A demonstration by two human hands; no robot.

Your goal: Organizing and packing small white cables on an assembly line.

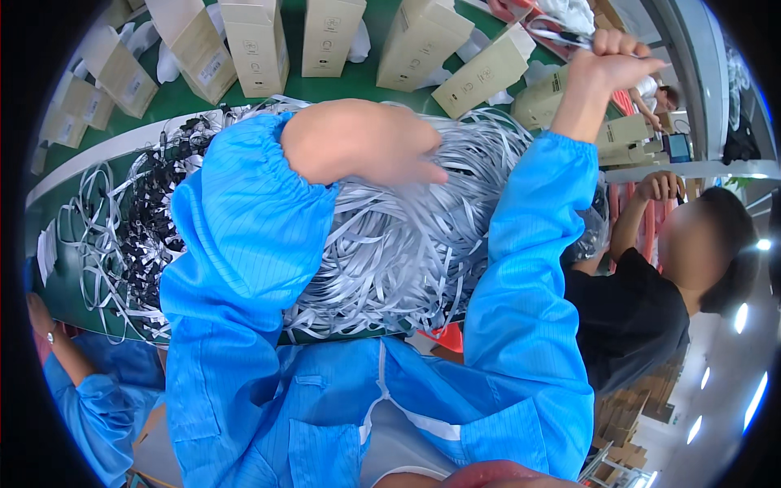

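Note:
A big tangled heap of light grey lanyards (390,260) lies on the green table, their black clips (150,211) gathered at its left side. Over the top of the heap is my left hand (370,142), with its fingers smeared by motion. Blurred grey straps run just below its fingertips, and I cannot tell whether it holds them. My right hand (606,65) is raised at the upper right, fingers curled closed around a lanyard (553,34). A pale strap loop and a black part stick out to the left of that fist.
Several open beige cardboard boxes (254,49) stand along the table's (69,268) far side, white bags between them. A person in black (643,301) is close on my right, near a metal frame (691,169). Another person's blue sleeve (102,407) shows at lower left.

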